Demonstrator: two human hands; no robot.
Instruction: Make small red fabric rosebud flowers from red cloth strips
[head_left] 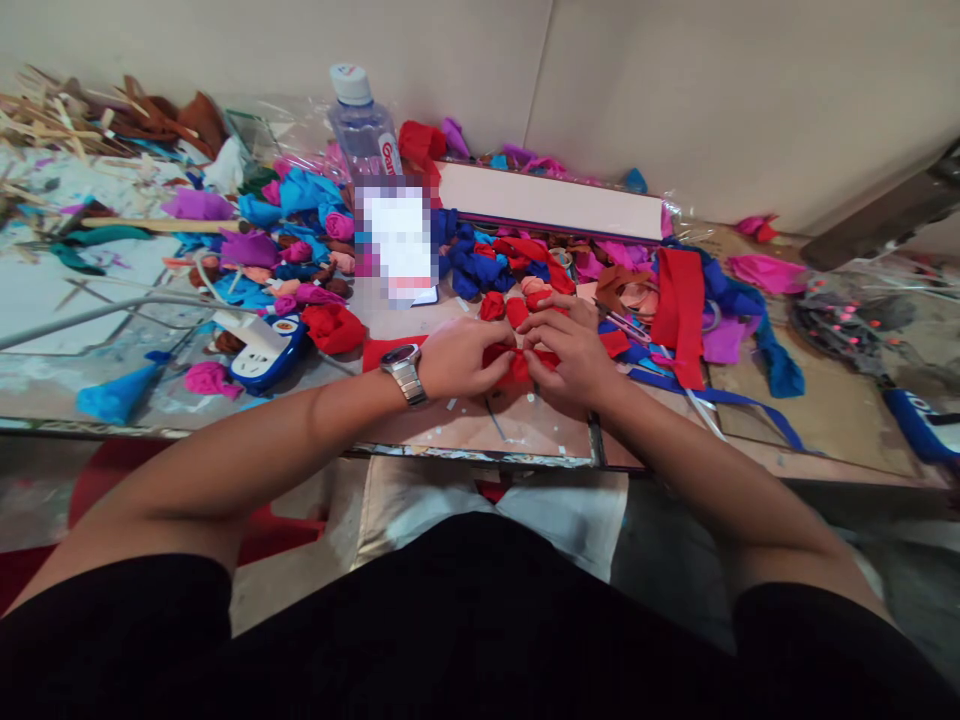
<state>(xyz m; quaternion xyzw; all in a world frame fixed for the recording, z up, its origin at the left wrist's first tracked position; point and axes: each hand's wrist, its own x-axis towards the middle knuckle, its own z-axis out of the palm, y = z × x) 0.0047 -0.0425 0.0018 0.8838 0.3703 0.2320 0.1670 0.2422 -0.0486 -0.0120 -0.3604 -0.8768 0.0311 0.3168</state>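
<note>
A strip of red crepe paper [519, 370] lies low over the table front, its ends showing past both wrists. My left hand [466, 358], with a metal watch [405, 373] on its wrist, pinches the strip between thumb and fingers. From the other side, my right hand [568, 350] closes on the same strip, with the fingertips of both hands almost meeting. Small rolled red paper pieces [493, 306] sit just beyond the fingers. To the right of my right hand hangs a wider red paper strip [679, 310] over other scraps.
Many coloured paper rosettes [300, 200] cover the table's back. A plastic bottle [364, 125], a phone [397, 240] and a long white box [551, 200] stand or lie among them. At left is a blue-and-white power socket [266, 355] with a cable; cardboard [817, 420] lies right.
</note>
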